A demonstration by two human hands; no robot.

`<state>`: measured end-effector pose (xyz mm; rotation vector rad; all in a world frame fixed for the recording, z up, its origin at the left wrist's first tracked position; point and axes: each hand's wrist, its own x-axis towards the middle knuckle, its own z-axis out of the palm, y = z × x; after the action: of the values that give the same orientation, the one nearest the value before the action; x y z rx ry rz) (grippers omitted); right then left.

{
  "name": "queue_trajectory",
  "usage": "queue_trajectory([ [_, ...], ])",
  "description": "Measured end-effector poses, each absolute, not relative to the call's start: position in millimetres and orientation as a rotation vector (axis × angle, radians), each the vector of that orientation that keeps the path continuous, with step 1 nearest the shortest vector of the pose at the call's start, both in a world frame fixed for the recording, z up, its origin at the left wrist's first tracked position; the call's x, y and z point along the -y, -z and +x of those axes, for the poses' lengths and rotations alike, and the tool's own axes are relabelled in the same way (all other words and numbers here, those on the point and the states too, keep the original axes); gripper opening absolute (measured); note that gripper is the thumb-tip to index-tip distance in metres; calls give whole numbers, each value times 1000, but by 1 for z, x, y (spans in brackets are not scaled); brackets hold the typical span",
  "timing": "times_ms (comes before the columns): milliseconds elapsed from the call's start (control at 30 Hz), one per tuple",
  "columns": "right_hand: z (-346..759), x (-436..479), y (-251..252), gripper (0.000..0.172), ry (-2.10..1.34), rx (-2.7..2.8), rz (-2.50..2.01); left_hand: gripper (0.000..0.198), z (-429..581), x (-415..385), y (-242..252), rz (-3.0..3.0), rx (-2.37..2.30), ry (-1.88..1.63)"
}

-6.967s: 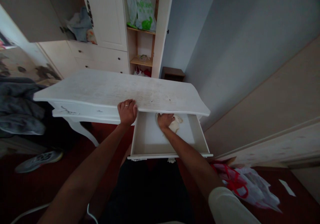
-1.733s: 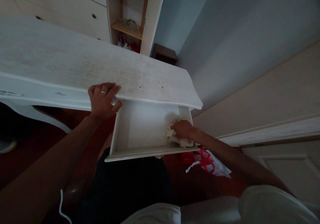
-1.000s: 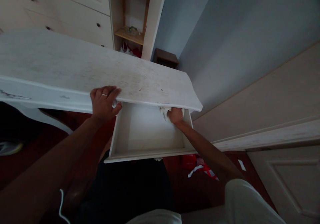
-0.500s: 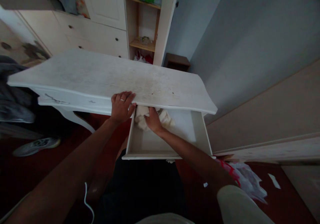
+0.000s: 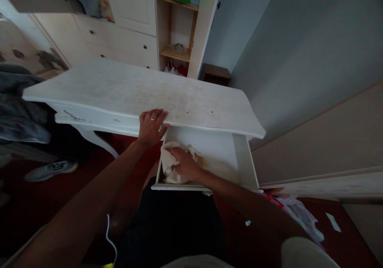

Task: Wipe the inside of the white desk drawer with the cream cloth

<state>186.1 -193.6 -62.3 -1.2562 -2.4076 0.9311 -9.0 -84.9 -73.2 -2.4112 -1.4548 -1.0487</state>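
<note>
A white table (image 5: 125,86) with a smudged top stands in front of me, its right-hand drawer (image 5: 218,144) pulled out toward my lap. Inside the drawer, my right hand (image 5: 186,165) is closed on a crumpled cream cloth (image 5: 171,162), pressed down near the front left corner. Part of the cloth is hidden under the hand. My left hand (image 5: 152,127) rests on the table's front edge, just left of the drawer, fingers lying flat on the top and thumb at the edge. A ring shows on one finger.
Behind the table stands a white cabinet (image 5: 128,4) with an open shelf section. Dark clothes (image 5: 20,108) and a shoe (image 5: 50,170) are at the left. A plastic bag (image 5: 302,216) lies on the red floor at the right, near the wall. A white cord (image 5: 110,236) hangs at lower left.
My right hand has drawn the cloth from the back of the drawer toward its front left corner. My left hand keeps its place on the table edge. The view has shifted slightly.
</note>
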Motion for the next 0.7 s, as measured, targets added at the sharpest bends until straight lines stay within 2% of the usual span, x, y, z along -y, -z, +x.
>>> queue_trajectory([
  [100,196,207,57,61,-1063,2570,-1003,54,-8,85,73,-2409,1462,1058],
  [200,200,210,48,50,-1011,2714,-872,54,-8,85,72,-2406,1463,1065],
  [300,201,212,37,43,-815,2827,-856,55,-9,84,73,-2402,1450,1048],
  [500,193,224,25,49,-183,3022,-560,56,-8,85,75,-2404,1451,997],
  [633,185,213,32,38,-26,3026,-527,54,-12,86,71,-2428,1473,982],
  [700,184,197,37,38,22,2993,-632,53,-17,85,68,-2487,1474,966],
])
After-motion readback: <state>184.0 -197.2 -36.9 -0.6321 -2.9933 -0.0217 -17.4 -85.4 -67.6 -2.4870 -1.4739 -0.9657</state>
